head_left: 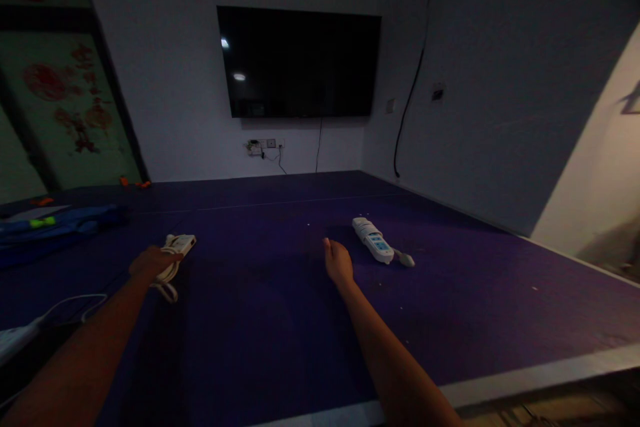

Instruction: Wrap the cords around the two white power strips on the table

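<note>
Cord (171,292) and power strip (188,243) were clamped in the left hand (150,263) over the purple table (260,320), a hold that next seemed to need steadiness, but I couldn't tell if the right hand (340,263) had its fingers together.

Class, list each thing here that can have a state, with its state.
Left hand: closed on a power strip
Held strip's cord: gathered in loops
Right hand: holding nothing visible
Second power strip: lying down, wrapped in cord
Television: dark
Wall sockets: at least one occupied
</note>
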{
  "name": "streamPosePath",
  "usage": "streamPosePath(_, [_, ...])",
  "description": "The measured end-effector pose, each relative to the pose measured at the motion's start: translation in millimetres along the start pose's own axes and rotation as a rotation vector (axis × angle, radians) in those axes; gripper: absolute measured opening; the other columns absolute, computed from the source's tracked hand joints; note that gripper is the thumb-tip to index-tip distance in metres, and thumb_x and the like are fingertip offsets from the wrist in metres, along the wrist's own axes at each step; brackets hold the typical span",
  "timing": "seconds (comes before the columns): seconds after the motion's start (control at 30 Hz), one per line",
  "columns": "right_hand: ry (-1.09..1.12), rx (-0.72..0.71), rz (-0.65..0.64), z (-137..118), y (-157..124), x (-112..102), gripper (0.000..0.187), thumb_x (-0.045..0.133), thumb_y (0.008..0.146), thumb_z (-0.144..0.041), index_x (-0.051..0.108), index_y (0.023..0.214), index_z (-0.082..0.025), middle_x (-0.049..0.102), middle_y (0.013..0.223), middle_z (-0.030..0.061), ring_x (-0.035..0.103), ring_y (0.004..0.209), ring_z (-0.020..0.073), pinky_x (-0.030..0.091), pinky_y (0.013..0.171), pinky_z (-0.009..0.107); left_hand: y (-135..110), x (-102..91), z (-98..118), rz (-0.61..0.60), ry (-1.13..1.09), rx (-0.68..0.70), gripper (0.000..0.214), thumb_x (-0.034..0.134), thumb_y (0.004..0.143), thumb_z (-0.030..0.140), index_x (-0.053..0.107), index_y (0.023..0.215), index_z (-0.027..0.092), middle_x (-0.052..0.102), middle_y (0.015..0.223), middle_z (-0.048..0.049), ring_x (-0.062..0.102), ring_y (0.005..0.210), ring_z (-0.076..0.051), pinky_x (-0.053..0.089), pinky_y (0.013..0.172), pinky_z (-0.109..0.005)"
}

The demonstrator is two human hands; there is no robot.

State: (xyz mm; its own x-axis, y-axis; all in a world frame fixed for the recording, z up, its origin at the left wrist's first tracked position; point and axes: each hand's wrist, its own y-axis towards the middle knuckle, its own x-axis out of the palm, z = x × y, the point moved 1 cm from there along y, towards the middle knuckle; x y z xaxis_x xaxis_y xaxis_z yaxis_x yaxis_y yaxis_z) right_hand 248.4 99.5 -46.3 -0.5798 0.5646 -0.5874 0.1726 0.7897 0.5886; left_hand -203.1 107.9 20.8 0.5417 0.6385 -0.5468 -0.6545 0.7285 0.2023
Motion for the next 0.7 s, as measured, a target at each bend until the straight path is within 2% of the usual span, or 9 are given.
streamPosePath(0.07, [-0.004, 0.005, -0.001, -0.6, 0.0, -0.8, 0.055, 0.019, 0.095, -0.047, 0.060, 0.073, -0.018, 0.066, 0.077, 0.0102, 0.060, 0.074, 0.0208, 0.039, 0.065, 0.027, 0.5, -2.0, 0.4, -0.034, 0.079, -0.066, 0.063, 0.077, 0.034, 0.058, 0.029, 0.046, 0.019, 0.062, 0.065, -0.0106, 0.049, 0.107, -0.050, 0.037, 0.081, -0.060])
streamPosePath(0.17, [-0.008, 0.016, 0.009, -1.7, -0.3, -1.5, 0.055, 0.019, 0.095, -0.047, 0.060, 0.072, -0.019, 0.066, 0.078, 0.0107, 0.060, 0.074, 0.0207, 0.039, 0.065, 0.027, -1.8, -5.2, 5.4, -0.050, 0.219, -0.103, 0.065, 0.081, 0.026, 0.052, 0.031, 0.050, 0.019, 0.067, 0.092, -0.0151, 0.044, 0.114, -0.051, 0.036, 0.084, -0.061])
streamPosePath(0.23, [-0.006, 0.013, 0.013, -2.5, -0.6, -1.4, 0.055, 0.020, 0.095, -0.047, 0.061, 0.073, -0.019, 0.066, 0.078, 0.0107, 0.060, 0.073, 0.0204, 0.040, 0.065, 0.027, -6.1, -4.8, 14.8, -0.003, 0.293, -0.064, 0.066, 0.082, 0.025, 0.051, 0.033, 0.055, 0.019, 0.062, 0.112, -0.0166, 0.037, 0.121, -0.050, 0.032, 0.088, -0.063])
streamPosePath(0.3, [-0.006, 0.008, 0.009, -3.3, -0.9, -0.7, 0.054, 0.021, 0.095, -0.046, 0.062, 0.075, -0.018, 0.067, 0.080, 0.0106, 0.060, 0.073, 0.0201, 0.040, 0.066, 0.027, -12.7, 0.3, 31.3, 0.055, 0.266, 0.033, 0.062, 0.082, 0.030, 0.052, 0.041, 0.063, 0.018, 0.055, 0.124, -0.0188, 0.034, 0.124, -0.050, 0.027, 0.093, -0.065])
streamPosePath(0.33, [-0.005, 0.004, 0.001, -3.6, -1.1, -0.2, 0.053, 0.022, 0.095, -0.046, 0.063, 0.076, -0.018, 0.067, 0.080, 0.0106, 0.061, 0.074, 0.0201, 0.040, 0.067, 0.027, -16.9, 4.9, 42.7, 0.088, 0.194, 0.130, 0.059, 0.081, 0.036, 0.052, 0.047, 0.071, 0.018, 0.055, 0.125, -0.0184, 0.034, 0.124, -0.048, 0.026, 0.095, -0.064])
streamPosePath(0.4, [-0.002, -0.004, -0.022, -4.3, -1.5, 0.9, 0.050, 0.025, 0.095, -0.044, 0.064, 0.079, -0.017, 0.067, 0.082, 0.0108, 0.061, 0.077, 0.0202, 0.040, 0.069, 0.027, -27.4, 17.0, 70.0, 0.145, -0.065, 0.254, 0.054, 0.078, 0.048, 0.044, 0.054, 0.087, 0.015, 0.056, 0.122, -0.0178, 0.040, 0.122, -0.042, 0.030, 0.099, -0.054])
streamPosePath(0.5, [0.007, -0.014, -0.054, -4.9, -1.8, 1.9, 0.046, 0.029, 0.095, -0.041, 0.066, 0.085, -0.016, 0.068, 0.085, 0.0114, 0.062, 0.082, 0.0207, 0.041, 0.072, 0.027, -51.2, 37.9, 118.6, 0.159, -0.209, 0.274, 0.047, 0.063, 0.068, 0.045, 0.054, 0.104, 0.015, 0.059, 0.117, -0.0134, 0.056, 0.108, -0.026, 0.044, 0.089, -0.035])
streamPosePath(0.6, [0.014, -0.005, -0.067, -4.5, -1.8, 1.2, 0.042, 0.032, 0.094, -0.039, 0.067, 0.090, -0.015, 0.068, 0.089, 0.0118, 0.062, 0.085, 0.0210, 0.042, 0.074, 0.027, -89.4, 54.2, 166.8, -0.007, -0.712, 0.245, 0.044, 0.064, 0.066, 0.042, 0.058, 0.102, 0.017, 0.064, 0.107, -0.0095, 0.061, 0.096, -0.020, 0.049, 0.073, -0.028])
streamPosePath(0.7, [0.015, 0.004, -0.068, -3.5, -1.7, 0.2, 0.039, 0.035, 0.093, -0.037, 0.067, 0.094, -0.015, 0.068, 0.092, 0.0118, 0.062, 0.086, 0.0213, 0.042, 0.076, 0.027, -135.1, 66.0, 202.1, -0.119, -0.937, 0.294, 0.034, 0.063, 0.064, 0.040, 0.063, 0.089, 0.017, 0.066, 0.098, -0.0069, 0.061, 0.090, -0.017, 0.047, 0.065, -0.023])
